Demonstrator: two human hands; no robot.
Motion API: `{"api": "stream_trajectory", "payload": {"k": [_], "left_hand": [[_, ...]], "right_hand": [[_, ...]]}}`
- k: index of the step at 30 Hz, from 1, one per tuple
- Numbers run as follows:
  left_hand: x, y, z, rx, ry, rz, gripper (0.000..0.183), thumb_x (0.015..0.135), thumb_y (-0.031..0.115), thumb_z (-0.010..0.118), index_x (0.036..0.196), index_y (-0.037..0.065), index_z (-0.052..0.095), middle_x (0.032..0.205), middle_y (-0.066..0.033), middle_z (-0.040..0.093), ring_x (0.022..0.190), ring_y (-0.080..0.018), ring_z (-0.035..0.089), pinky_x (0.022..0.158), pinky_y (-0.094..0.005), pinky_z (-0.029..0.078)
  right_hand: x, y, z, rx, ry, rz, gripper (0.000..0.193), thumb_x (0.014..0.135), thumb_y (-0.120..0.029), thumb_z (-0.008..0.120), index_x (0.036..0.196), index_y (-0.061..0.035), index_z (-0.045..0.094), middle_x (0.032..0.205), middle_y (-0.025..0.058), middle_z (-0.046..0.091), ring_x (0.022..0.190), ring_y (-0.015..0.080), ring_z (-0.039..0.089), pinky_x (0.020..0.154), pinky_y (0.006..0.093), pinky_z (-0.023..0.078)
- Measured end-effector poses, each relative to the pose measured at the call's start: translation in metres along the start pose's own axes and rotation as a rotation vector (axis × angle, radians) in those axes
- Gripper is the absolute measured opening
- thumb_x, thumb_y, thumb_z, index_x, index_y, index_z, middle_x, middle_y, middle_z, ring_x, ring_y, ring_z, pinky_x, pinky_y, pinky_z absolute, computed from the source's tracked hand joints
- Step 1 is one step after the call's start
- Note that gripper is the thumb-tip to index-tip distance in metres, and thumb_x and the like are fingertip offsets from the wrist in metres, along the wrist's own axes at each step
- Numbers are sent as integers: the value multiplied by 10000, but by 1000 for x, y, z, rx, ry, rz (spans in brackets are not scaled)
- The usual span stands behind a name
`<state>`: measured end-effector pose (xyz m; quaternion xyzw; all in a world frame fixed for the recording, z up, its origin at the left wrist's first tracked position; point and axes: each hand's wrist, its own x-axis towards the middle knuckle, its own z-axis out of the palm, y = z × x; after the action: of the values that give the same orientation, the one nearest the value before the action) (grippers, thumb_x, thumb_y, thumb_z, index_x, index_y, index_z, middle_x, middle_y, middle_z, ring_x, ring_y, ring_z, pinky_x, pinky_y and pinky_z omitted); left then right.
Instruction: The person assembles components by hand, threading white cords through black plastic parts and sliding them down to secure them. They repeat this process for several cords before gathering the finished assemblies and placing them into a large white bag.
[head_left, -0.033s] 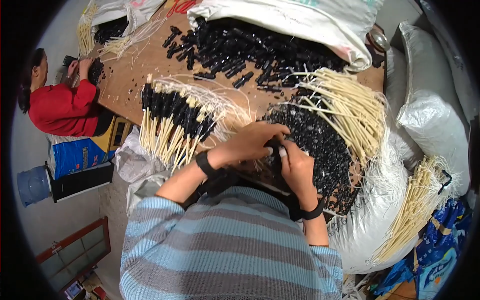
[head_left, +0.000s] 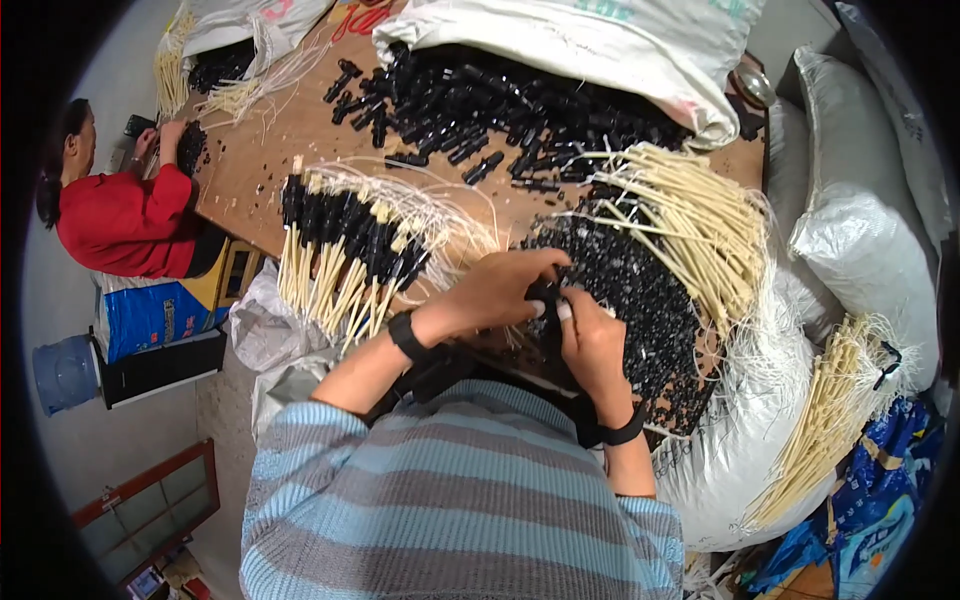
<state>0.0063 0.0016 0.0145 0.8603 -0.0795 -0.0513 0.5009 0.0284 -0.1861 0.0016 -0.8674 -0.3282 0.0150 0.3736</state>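
My left hand and my right hand meet at the near edge of the table, fingers curled and pinched close together. Between their fingertips is a small black plastic part, hard to make out against the dark heap behind it. That heap of small black pieces spreads right beside my right hand. Left of my left hand lies a row of cream-coloured sticklike leads with black connectors on them and loose white strands. A bundle of bare cream leads rests on the heap's far right side.
Larger black connectors spill from a white woven sack at the back. Full sacks stand on the right, with more cream leads on one. A person in red sits at the table's far left corner, handling small pieces.
My fingers have shifted slightly to the left around the small part. The person at the far left keeps nearly the same pose.
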Motion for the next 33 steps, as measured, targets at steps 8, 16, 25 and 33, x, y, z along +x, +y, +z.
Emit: {"api": "stream_trajectory", "payload": {"k": [8, 16, 25, 33], "left_hand": [[-5, -10, 3, 73, 83, -40, 354, 674, 30, 656, 1023, 77, 631, 880, -101, 680, 814, -261, 665, 715, -329, 517], [-5, -13, 6, 105, 121, -17, 334, 668, 49, 662, 999, 95, 641, 839, -90, 675, 771, -268, 660, 675, -337, 516], [-1, -14, 5, -2, 152, -82, 362, 699, 11, 640, 1056, 73, 641, 824, -86, 667, 724, -182, 637, 653, -285, 490], [4, -8, 17, -100, 112, -90, 338, 721, -5, 620, 1054, 51, 637, 821, -72, 657, 724, -143, 618, 670, -268, 478]], "right_hand": [[-5, -1, -2, 22, 185, 62, 205, 793, -44, 652, 996, -32, 632, 660, 93, 577, 537, 205, 568, 523, 299, 458], [-5, -1, -4, 338, 165, 212, 101, 808, -7, 634, 908, -14, 645, 601, -36, 485, 525, 31, 401, 487, 198, 332], [-9, 0, -4, 426, 196, 255, 58, 780, 2, 651, 834, -20, 656, 576, -75, 434, 534, 7, 362, 486, 183, 307], [-4, -7, -6, 395, 155, 231, 125, 765, 0, 658, 887, -10, 680, 571, -44, 474, 518, 30, 398, 474, 202, 333]]}}
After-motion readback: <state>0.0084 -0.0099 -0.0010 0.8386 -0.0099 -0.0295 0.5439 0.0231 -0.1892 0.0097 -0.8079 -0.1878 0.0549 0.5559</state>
